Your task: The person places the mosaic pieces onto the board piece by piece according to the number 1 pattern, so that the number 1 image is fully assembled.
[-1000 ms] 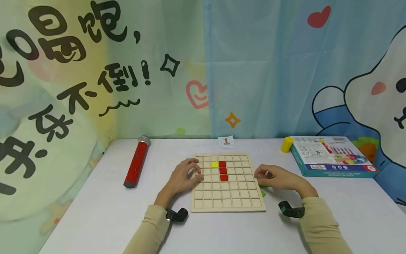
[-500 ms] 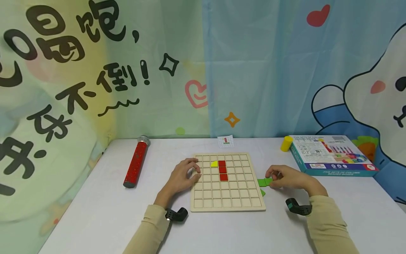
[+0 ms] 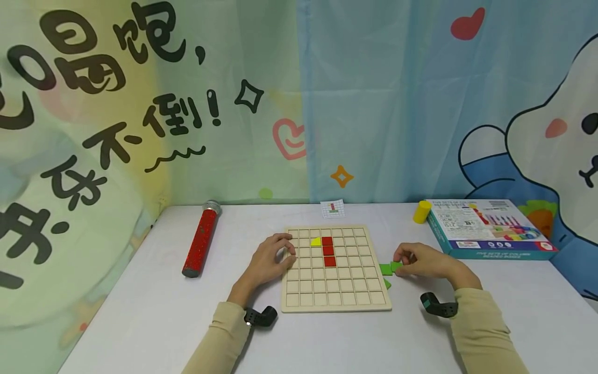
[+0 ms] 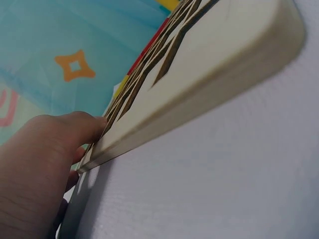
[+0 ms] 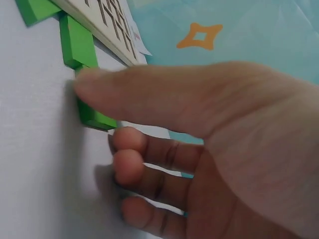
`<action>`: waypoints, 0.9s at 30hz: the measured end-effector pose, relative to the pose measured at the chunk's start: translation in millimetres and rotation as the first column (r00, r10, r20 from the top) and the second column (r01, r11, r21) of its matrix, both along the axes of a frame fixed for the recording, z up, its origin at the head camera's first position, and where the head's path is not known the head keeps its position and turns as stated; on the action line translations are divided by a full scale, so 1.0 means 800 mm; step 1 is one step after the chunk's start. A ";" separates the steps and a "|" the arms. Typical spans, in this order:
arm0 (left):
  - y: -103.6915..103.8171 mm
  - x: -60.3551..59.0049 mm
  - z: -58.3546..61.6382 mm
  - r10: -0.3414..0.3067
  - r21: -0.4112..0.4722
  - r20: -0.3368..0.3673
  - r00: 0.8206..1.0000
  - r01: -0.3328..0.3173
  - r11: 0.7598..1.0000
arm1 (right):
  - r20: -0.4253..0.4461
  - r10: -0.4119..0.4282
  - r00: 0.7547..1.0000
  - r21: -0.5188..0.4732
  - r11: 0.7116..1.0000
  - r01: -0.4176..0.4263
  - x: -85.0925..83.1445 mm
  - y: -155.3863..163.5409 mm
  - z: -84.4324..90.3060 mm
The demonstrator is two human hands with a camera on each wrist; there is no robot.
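Note:
A wooden grid board [image 3: 306,286] lies flat on the table, with three red squares [image 3: 328,251] in a column and a yellow piece [image 3: 316,242] beside the top one. My left hand [image 3: 269,262] holds the board's left edge, thumb on top in the left wrist view and fingers at the side. Off the right edge lie green blocks; my right hand [image 3: 422,261] pinches the outer green block [image 5: 89,117], thumb across it. That block's end meets another green block [image 5: 79,42]. A third green piece [image 3: 387,284] shows partly at the board's edge.
Behind the board lies a small pattern card [image 3: 333,209]. A red microphone-like tube [image 3: 202,239] is at the left. At the back right, a yellow cylinder [image 3: 422,212] stands beside a teal game box [image 3: 492,230]. A printed curtain [image 3: 374,104] hangs behind the table.
My right hand has moved right, away from the board's edge, uncovering green blocks there, then shifted only slightly. My left hand stays on the board.

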State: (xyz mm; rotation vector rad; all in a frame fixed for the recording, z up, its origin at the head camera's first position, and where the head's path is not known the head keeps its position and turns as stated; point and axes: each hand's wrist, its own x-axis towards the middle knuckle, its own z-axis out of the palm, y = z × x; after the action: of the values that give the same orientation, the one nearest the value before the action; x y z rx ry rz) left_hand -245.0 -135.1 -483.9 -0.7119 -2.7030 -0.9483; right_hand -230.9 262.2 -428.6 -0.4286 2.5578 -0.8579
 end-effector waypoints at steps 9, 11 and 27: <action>0.000 0.000 0.000 0.003 0.001 -0.001 1.000 -0.003 1.000 | -0.087 -0.035 0.996 0.052 0.998 0.040 0.001 -0.003 0.001; 0.000 0.001 0.000 0.003 0.003 -0.003 1.000 -0.003 1.000 | -0.113 -0.051 0.992 0.065 0.996 0.059 0.000 -0.002 0.000; 0.000 -0.001 -0.002 0.003 -0.001 -0.024 1.000 -0.003 1.000 | -0.170 -0.045 0.984 -0.022 0.999 0.042 0.001 -0.019 0.004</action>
State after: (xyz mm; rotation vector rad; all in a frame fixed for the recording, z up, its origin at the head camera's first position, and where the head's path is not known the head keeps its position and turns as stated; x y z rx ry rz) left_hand -245.6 -135.4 -485.3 -0.7143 -2.6837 -0.9310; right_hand -230.3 246.7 -425.4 -0.4726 2.7268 -0.8955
